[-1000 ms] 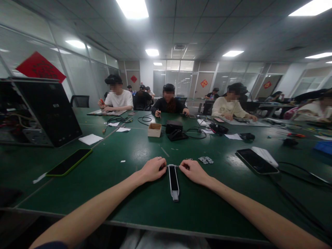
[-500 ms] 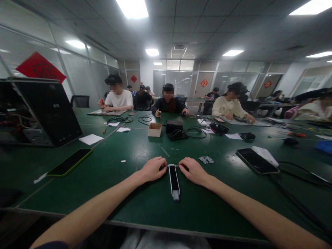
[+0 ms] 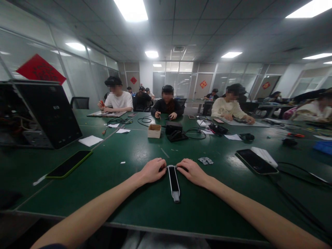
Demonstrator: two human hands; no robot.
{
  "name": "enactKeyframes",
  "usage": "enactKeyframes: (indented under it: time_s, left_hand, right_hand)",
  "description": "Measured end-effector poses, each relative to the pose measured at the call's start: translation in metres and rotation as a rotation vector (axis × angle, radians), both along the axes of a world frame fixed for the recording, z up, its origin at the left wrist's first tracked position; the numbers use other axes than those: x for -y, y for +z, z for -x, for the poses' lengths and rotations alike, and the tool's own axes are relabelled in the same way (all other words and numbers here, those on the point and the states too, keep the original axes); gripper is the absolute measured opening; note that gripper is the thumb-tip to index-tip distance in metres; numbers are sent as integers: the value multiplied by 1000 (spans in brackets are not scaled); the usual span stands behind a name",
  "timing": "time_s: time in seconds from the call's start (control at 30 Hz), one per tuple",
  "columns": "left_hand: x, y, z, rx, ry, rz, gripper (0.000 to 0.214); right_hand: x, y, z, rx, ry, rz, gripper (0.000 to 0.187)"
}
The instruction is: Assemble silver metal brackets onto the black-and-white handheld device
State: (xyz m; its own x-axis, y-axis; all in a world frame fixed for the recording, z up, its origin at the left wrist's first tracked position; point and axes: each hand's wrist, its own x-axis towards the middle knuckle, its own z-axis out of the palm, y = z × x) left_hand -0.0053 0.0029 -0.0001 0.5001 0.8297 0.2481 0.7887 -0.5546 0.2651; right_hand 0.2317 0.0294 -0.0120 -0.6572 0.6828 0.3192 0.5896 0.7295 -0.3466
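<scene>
A slim device (image 3: 173, 180) with a white edge, a black face and a grey tip lies flat on the green table, its grey tip toward me. At its far end, my left hand (image 3: 155, 170) rests on the left with the fingers curled and pressed together. Opposite it, my right hand (image 3: 191, 171) has its fingertips bent in at the far right corner of the device. Whatever small thing the fingertips of either hand hold is too small to make out. Several small grey metal pieces (image 3: 205, 160) lie just beyond my right hand.
A phone in a green case (image 3: 69, 164) lies left, before a black computer case (image 3: 48, 112). Ahead stand a small open box (image 3: 154, 131) and a black device (image 3: 174, 128) with cables. Another phone (image 3: 256, 161) lies right. Several people (image 3: 168, 105) sit across the table.
My right hand's fingers have straightened somewhat and sit closer to the device's far corner. The left hand stays almost still. The view has shifted slightly.
</scene>
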Motion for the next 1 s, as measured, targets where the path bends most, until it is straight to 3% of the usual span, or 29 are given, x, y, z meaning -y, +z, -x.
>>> enactKeyframes:
  time_s: [0.5, 0.77, 0.83, 0.9, 1.0]
  left_hand:
    - [-1, 0, -2, -7, -23, 5, 9]
    - [0, 0, -4, -7, -9, -6, 9]
    - [1, 1, -4, -3, -3, -3, 8]
    - [1, 0, -4, 9, -10, -4, 8]
    - [-1, -2, -2, 24, -30, -4, 9]
  right_hand:
    - [-6, 3, 3, -129, 52, 73, 20]
    - [-1, -2, -2, -22, 5, 25, 22]
    - [1, 9, -1, -5, -18, -11, 26]
    - [8, 33, 1, -45, -29, -90, 25]
    - [41, 71, -10, -247, 33, -249, 17]
